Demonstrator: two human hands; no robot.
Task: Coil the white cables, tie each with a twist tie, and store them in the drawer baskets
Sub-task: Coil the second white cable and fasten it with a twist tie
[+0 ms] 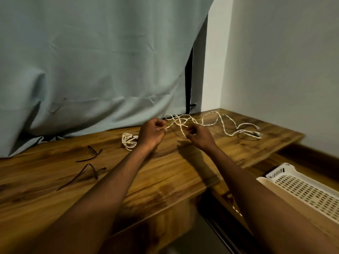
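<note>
White loose cable [211, 123] is pinched by left hand [152, 133] and right hand [199, 135]. Coiled cable [128, 141] is seen just left of the left hand, twist ties [88, 162] farther left.

Both bare forearms reach forward over the wooden worktop [55, 180] toward its back edge. The left hand [151, 133] has its fingers curled, pinching a white cable [183, 131]. The right hand [199, 136], just beside it, is curled too, fingertips pinching the same cable.

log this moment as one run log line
step: coiling loose white cable | left hand: pinches it | right hand: pinches it | coiled cable: on desk
</note>
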